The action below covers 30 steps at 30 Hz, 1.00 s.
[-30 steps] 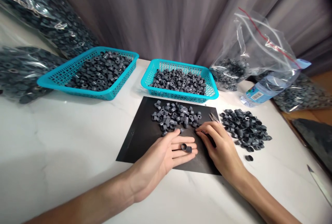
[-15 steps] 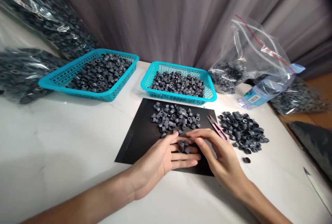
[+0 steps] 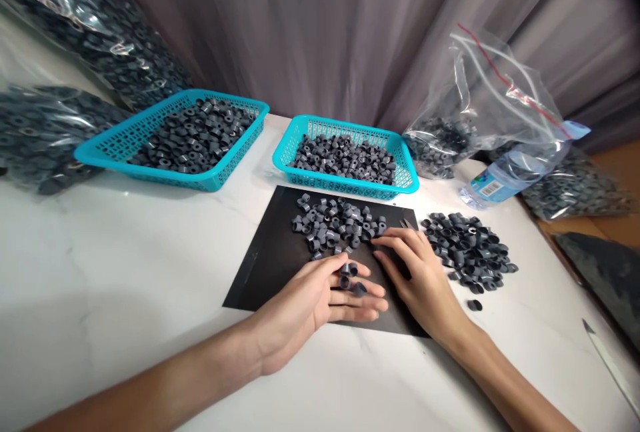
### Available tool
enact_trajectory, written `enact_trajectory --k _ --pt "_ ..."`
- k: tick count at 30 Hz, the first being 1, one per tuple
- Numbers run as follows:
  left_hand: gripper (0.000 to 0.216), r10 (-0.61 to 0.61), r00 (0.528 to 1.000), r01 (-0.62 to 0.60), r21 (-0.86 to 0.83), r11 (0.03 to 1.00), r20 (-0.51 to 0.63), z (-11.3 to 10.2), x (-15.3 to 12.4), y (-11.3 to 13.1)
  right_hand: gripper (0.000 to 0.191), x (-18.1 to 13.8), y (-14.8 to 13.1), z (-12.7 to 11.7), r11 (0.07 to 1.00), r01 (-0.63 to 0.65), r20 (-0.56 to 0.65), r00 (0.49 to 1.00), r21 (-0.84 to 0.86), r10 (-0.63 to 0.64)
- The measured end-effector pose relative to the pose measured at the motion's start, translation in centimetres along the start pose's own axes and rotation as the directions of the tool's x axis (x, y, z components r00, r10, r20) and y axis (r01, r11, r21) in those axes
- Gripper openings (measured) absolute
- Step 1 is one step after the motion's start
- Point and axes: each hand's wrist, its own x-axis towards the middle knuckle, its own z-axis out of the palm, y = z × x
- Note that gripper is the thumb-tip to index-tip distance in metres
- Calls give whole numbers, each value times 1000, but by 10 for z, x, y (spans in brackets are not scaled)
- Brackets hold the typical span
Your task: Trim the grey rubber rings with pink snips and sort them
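My left hand (image 3: 320,299) lies palm up on the black mat (image 3: 270,265), fingers stretched out, with three small grey rings (image 3: 349,276) resting on its fingers. My right hand (image 3: 417,272) lies palm down beside it, fingers spread, fingertips reaching the near edge of the pile of grey rings (image 3: 335,225) on the mat. It covers most of a small pair of snips (image 3: 406,224), whose tip shows above the fingers.
A second ring heap (image 3: 467,249) lies on the white table to the right, one stray ring (image 3: 475,305) nearer me. Two teal baskets (image 3: 115,149) (image 3: 305,132) of rings stand behind. Bags of rings (image 3: 445,139), a water bottle (image 3: 493,182), and a blade (image 3: 600,349) at right.
My right hand left my left palm and went back to the pile on the mat. The rings on my left fingers went from one to three.
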Motion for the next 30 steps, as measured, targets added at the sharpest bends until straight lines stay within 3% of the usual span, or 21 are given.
enact_trajectory --k 8,13,18,23,27,30 --pt "28 -2 1000 3 62 998 -12 -1 0 -3 16 9 0 3 994 -93 -25 995 -49 92" --pt "39 -1 1000 0 127 992 15 -1 2 -4 12 14 -5 2 995 -99 -47 994 -29 98" --pt "49 1 997 -13 172 985 71 -3 4 -3 6 10 -21 -7 991 -34 -126 991 130 50" --pt "61 19 996 -40 240 970 90 -1 3 -4 5 3 -43 -18 909 -98 -12 994 405 113" --pt "70 38 994 -72 343 937 105 3 0 -6 16 2 -55 -22 885 -105 119 991 454 57" --pt "72 54 993 -93 406 909 106 1 -1 -9 15 1 -59 -22 893 -67 123 992 444 14"
